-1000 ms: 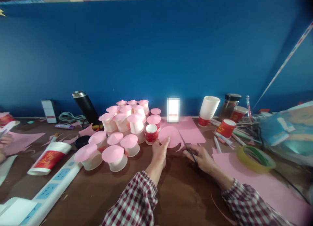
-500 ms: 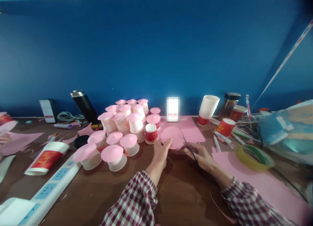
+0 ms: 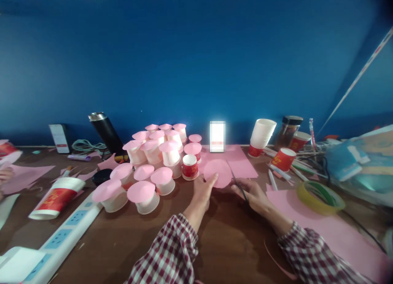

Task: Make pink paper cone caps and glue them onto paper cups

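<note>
A round piece of pink paper is pinched by my left hand, its thumb on top near the lower left edge. My right hand grips a pair of dark scissors, whose blades lie along the paper disc's right edge. Behind the disc a larger pink sheet rests on the table. Just left of my left hand stands a small red paper cup. Further left, several cups carry pink conical paper tops.
On the left are a power strip, a tipped paper cup and a black flask. A phone stands upright at the back. Stacked cups, a tape roll and pink paper lie right. Another person's hand shows far left.
The paper disc has shifted and turned slightly to the right in my left hand. The scissors stay at its right edge, with hardly any movement of my right hand.
</note>
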The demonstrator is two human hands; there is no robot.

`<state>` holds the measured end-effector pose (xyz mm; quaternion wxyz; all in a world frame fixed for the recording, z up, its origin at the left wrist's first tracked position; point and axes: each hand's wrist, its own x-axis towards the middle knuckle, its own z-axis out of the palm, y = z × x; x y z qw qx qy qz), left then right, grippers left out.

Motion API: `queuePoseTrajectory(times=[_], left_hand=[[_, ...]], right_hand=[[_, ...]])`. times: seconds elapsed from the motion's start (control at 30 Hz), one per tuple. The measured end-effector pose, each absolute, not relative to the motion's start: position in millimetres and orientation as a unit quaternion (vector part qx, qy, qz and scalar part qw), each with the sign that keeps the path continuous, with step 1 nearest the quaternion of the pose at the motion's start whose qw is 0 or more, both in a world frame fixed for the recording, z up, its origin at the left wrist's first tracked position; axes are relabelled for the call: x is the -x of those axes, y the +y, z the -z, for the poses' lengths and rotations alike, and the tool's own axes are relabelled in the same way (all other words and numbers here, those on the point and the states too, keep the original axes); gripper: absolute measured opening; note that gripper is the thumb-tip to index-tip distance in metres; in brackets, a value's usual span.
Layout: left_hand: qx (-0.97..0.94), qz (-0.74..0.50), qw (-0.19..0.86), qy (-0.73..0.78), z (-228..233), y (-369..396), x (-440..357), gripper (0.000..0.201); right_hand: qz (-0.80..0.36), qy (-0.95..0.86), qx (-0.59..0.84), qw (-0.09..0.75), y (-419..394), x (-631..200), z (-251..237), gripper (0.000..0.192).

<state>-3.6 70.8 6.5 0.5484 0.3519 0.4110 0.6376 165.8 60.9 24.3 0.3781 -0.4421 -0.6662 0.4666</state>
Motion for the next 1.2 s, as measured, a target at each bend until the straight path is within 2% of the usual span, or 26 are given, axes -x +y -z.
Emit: queuePoseTrajectory(times=[1.2], left_hand=[[-0.339, -0.661, 0.538, 0.400, -5.1, 73.7, 7.2, 0.040]], right_hand=[[-0.400, -0.712, 0.462, 0.347, 61.9, -168.6, -27.0, 0.036]])
